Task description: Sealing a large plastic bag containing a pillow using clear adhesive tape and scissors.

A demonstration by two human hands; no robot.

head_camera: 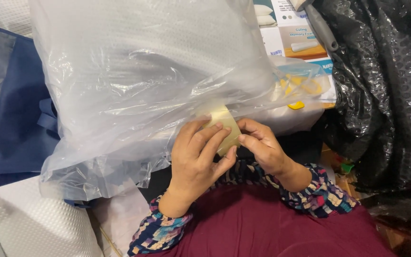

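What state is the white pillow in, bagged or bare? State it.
Bagged. The white pillow lies inside the clear plastic bag, whose crinkled film covers it and bunches loose near the left hand.

Bagged pillow (134, 71) crowding hands' front

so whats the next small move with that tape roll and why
Probably peel the tape's free end loose: both hands, left hand and right hand, grip the tape roll right against the clear bag, whose open end hangs loose, and no strip is pulled out yet.
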